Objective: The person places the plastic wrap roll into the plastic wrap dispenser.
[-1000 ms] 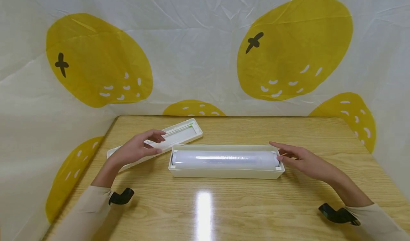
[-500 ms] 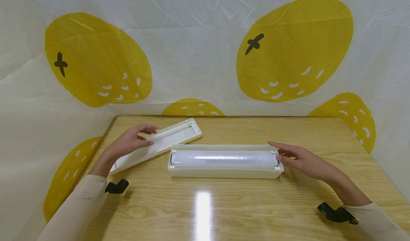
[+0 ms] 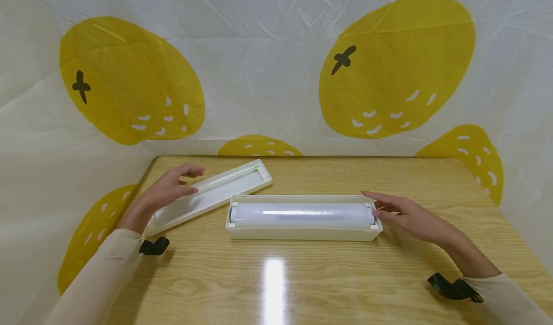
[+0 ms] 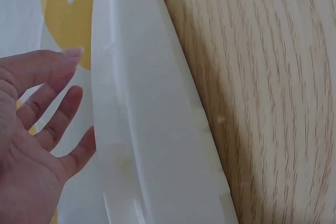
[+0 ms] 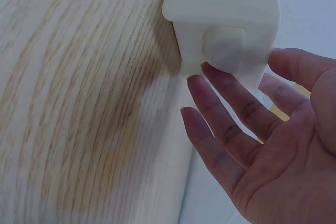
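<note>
A long cream plastic box (image 3: 302,234) lies across the middle of the wood-grain worktop (image 3: 345,277), and I can see a shiny, translucent roll (image 3: 298,214) resting in it. On its left, a shallow white plastic tray (image 3: 229,186) sits aslant, a thin pale strip (image 3: 233,175) with a green tip along its far side. The person's left hand (image 3: 168,189) is over the tray's left part, fingers loosely bent; the right hand (image 3: 410,217) touches the box's right end.
</note>
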Action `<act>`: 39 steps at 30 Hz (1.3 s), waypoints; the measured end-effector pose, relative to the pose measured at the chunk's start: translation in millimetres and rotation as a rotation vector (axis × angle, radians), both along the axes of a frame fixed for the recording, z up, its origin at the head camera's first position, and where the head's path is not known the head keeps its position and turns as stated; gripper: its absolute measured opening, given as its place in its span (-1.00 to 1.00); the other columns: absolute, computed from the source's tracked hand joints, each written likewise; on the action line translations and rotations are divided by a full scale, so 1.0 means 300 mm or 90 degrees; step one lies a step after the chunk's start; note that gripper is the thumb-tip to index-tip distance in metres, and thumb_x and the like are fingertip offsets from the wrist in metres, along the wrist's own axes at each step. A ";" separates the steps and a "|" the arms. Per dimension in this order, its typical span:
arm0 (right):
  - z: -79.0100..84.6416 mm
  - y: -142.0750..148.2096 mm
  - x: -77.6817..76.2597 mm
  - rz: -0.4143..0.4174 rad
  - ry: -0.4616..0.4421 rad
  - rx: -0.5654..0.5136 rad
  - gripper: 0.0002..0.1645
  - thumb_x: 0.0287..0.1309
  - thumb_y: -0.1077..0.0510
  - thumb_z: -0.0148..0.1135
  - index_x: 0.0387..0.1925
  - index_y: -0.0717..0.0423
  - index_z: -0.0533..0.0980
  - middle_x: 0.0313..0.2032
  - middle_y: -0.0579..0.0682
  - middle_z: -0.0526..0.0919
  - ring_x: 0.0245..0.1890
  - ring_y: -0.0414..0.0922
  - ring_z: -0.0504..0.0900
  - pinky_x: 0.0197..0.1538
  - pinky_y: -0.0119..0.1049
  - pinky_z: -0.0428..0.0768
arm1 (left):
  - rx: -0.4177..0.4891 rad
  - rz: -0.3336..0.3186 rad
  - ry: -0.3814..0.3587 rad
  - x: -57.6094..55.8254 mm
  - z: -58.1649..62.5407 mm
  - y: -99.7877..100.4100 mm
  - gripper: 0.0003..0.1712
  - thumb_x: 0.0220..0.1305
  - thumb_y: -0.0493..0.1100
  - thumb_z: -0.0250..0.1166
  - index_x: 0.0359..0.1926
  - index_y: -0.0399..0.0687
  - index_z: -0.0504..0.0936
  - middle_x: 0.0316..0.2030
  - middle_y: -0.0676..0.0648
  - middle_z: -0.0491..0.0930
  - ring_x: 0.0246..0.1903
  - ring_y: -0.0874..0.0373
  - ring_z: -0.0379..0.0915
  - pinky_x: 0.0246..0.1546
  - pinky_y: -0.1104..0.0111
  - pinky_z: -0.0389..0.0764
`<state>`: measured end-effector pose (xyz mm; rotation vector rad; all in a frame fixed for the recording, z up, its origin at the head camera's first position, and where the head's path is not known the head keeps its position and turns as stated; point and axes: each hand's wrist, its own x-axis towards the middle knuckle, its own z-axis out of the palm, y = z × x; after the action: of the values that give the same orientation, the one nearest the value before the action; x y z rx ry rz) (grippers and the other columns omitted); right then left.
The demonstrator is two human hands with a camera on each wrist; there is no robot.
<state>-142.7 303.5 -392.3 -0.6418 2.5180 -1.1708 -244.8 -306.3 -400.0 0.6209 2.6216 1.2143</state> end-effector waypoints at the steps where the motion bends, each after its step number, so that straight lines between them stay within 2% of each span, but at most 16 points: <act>1: 0.000 0.000 0.000 -0.001 0.001 0.001 -0.35 0.53 0.09 0.07 0.54 0.04 0.22 0.30 0.20 0.50 0.15 -0.17 0.53 0.02 -0.42 0.57 | -0.004 -0.004 0.001 -0.003 -0.004 -0.005 -0.40 0.31 -0.42 0.32 0.35 -0.18 0.44 0.28 -0.36 0.45 0.26 -0.32 0.31 0.24 -0.28 0.34; 8: -0.004 0.000 0.000 -0.007 0.016 0.011 -0.37 0.52 0.08 0.09 0.53 -0.03 0.26 0.24 0.14 0.55 0.08 -0.22 0.53 -0.01 -0.38 0.57 | -0.036 -0.017 0.000 -0.019 -0.036 -0.031 -0.35 0.27 -0.46 0.34 0.37 -0.28 0.41 0.20 -0.34 0.51 0.18 -0.27 0.44 0.20 -0.18 0.44; 16: -0.004 -0.002 -0.001 -0.008 0.015 0.010 -0.37 0.52 0.08 0.08 0.53 -0.05 0.26 0.28 0.16 0.52 0.12 -0.18 0.54 0.00 -0.40 0.57 | -0.067 -0.018 -0.009 -0.027 -0.067 -0.051 -0.37 0.27 -0.48 0.30 0.36 -0.27 0.43 0.16 -0.31 0.54 0.16 -0.23 0.43 0.22 -0.13 0.38; 26: -0.003 -0.003 0.004 -0.016 0.009 0.013 -0.37 0.52 0.07 0.09 0.53 -0.07 0.26 0.30 0.17 0.50 0.13 -0.17 0.52 0.00 -0.41 0.57 | -0.106 -0.035 0.034 -0.028 -0.078 -0.055 -0.51 0.28 -0.48 0.28 0.22 -0.20 0.56 -0.04 -0.19 0.66 -0.03 -0.08 0.52 0.03 0.15 0.49; 33: -0.001 -0.012 0.021 -0.021 0.011 0.014 -0.37 0.52 0.07 0.09 0.53 -0.09 0.26 0.30 0.15 0.51 0.12 -0.23 0.52 0.01 -0.40 0.57 | -0.126 -0.035 0.051 -0.014 -0.058 -0.050 -0.53 0.26 -0.49 0.31 0.18 -0.21 0.57 0.00 -0.21 0.66 0.01 -0.13 0.54 0.10 -0.04 0.49; 39: -0.005 -0.015 0.033 -0.022 0.010 0.011 -0.37 0.52 0.07 0.09 0.53 -0.09 0.26 0.30 0.16 0.51 0.12 -0.17 0.53 -0.01 -0.40 0.57 | -0.140 -0.039 0.070 -0.002 -0.033 -0.041 -0.53 0.25 -0.50 0.30 0.17 -0.21 0.57 0.05 -0.21 0.64 0.07 -0.18 0.53 0.15 -0.13 0.48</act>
<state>-132.7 299.0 -393.7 -0.6075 2.5604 -1.1584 -245.3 -318.4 -409.8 0.7389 2.7518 0.8809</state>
